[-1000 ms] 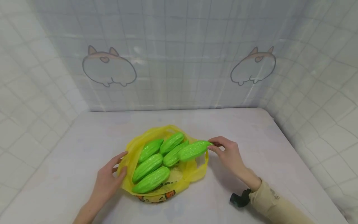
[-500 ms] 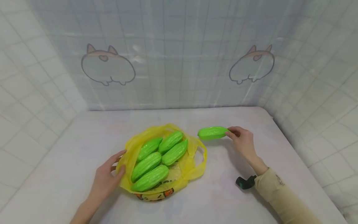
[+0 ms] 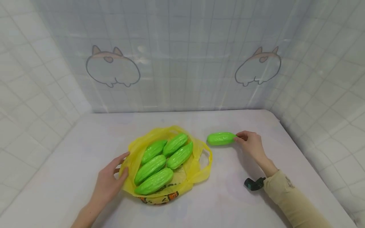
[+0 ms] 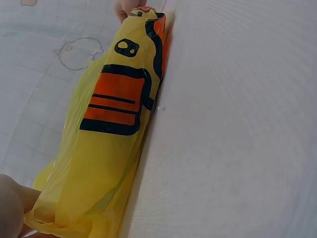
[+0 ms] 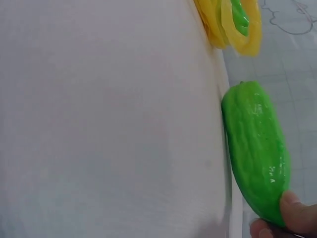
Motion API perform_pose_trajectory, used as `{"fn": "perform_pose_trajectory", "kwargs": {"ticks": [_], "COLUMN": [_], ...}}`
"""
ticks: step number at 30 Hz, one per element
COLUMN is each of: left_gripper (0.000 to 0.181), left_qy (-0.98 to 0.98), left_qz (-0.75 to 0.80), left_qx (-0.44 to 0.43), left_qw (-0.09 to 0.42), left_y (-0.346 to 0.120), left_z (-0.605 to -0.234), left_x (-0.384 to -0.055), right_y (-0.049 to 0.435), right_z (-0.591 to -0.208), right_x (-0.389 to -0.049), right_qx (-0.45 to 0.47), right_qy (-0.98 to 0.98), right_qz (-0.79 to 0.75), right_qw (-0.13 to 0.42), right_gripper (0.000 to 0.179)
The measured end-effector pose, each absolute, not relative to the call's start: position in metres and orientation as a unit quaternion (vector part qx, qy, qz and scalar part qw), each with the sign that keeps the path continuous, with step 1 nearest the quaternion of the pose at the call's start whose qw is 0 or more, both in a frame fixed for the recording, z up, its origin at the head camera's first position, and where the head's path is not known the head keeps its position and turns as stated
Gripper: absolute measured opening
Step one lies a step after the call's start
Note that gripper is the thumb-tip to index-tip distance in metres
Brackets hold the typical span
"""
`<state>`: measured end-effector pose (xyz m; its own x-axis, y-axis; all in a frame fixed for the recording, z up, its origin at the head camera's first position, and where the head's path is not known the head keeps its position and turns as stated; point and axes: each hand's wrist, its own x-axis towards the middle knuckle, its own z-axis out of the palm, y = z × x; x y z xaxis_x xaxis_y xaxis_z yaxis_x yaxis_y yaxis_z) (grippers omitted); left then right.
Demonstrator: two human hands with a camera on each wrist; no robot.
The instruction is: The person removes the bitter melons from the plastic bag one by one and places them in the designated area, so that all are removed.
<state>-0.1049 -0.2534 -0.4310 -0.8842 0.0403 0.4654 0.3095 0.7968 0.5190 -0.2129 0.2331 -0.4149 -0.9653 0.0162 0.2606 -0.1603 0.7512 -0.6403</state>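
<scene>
A yellow plastic bag (image 3: pixel 199 172) lies with its mouth spread wide, several bright green bitter melons (image 3: pixel 154 181) inside it. At its left edge my left hand (image 3: pixel 109 180) pinches the plastic; the left wrist view shows the bag's printed side (image 4: pixel 116 101) with the thumb (image 4: pixel 10 206) at the gathered edge. Right of the bag, my right hand (image 3: pixel 252 144) pinches another bitter melon (image 3: pixel 220 138) by its pointed end, between thumb and fingertips. That melon (image 5: pixel 255 144) lies lengthwise close over the tabletop, its blunt end toward the bag.
The pale table (image 3: pixel 228 202) reaches back to a tiled-pattern curtain (image 3: pixel 185 79) with cartoon drawings, and similar sheets hang at both sides. A small black device (image 3: pixel 253 184) sits at my right wrist. One bag handle loop (image 3: pixel 209 158) sticks out to the right.
My right hand has drawn the bitter melon out from over the bag to the right, then lowered it slightly toward the table. The left hand has stayed at the bag's edge.
</scene>
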Motion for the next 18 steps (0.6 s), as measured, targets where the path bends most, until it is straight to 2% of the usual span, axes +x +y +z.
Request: {"fn": "perform_pose_trajectory", "kwargs": {"ticks": [13, 18], "left_gripper": [0.054, 0.054], "left_qy": [-0.920, -0.920], "left_qz": [-0.305, -0.305], "left_qx": [-0.095, -0.095], "left_qw": [0.227, 0.228], "left_y": [-0.252, -0.251], "left_z": [-0.428, -0.428], "left_x": [-0.102, -0.102], "right_y": [0.237, 0.240], "right_z": [-0.405, -0.401], "right_x": [-0.210, -0.209], "right_qx": [0.071, 0.084], "right_qy": [-0.950, -0.953], "right_qz": [0.300, 0.290], "right_qw": [0.045, 0.033], "right_gripper": [0.026, 0.025]}}
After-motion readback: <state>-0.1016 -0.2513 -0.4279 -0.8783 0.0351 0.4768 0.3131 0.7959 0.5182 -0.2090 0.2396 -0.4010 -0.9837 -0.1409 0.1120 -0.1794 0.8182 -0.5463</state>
